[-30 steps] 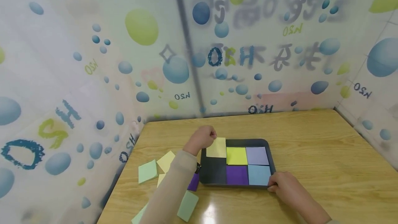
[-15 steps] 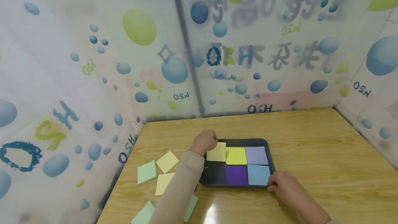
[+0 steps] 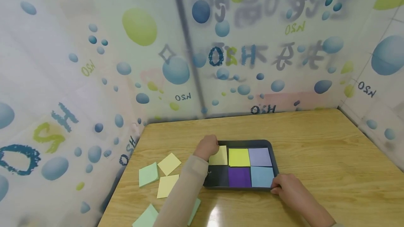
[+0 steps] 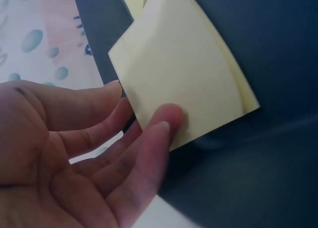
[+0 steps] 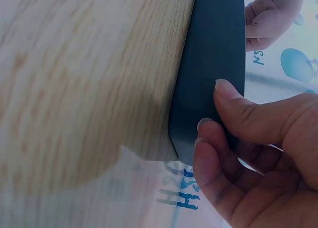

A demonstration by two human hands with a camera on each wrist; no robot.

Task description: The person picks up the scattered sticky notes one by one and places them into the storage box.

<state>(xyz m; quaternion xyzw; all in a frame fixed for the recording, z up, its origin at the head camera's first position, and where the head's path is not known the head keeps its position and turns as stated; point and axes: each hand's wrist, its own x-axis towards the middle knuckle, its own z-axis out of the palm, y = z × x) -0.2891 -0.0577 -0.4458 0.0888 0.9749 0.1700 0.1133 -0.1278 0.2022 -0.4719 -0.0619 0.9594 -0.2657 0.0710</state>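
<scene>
Pale-yellow notes (image 3: 220,156) pinched in the left grip (image 3: 206,147) have come lower into the tray (image 3: 220,177) the right grip (image 3: 286,186) holds.

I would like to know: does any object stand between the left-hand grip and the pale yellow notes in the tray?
Nothing visible does: in the left wrist view, the left-hand grip touches the pale yellow notes. The bright yellow notes are beside them, not in between. What lies underneath is hidden.
</scene>
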